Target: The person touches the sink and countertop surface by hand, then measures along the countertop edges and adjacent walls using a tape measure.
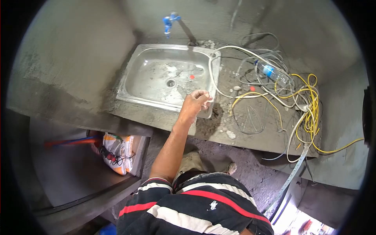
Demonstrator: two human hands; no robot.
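Observation:
Over the front right corner of the steel sink [150,102], my left hand [197,101] is held with its fingers curled and pressed together. Whatever lies between the fingertips, if anything, is too small to make out. Grey mortar residue and a red disc [192,77] lie in the sink around its drain [170,83]. Just right of the hand, dark damp mortar [211,123] covers the counter edge. My right hand is out of the frame.
A blue tap [168,24] juts from the wall above the sink. White cable [246,49], yellow cable [313,113] and a plastic bottle [271,73] lie on the counter's right side. A metal strip [291,176] leans at its front. Sacks [117,152] sit below left.

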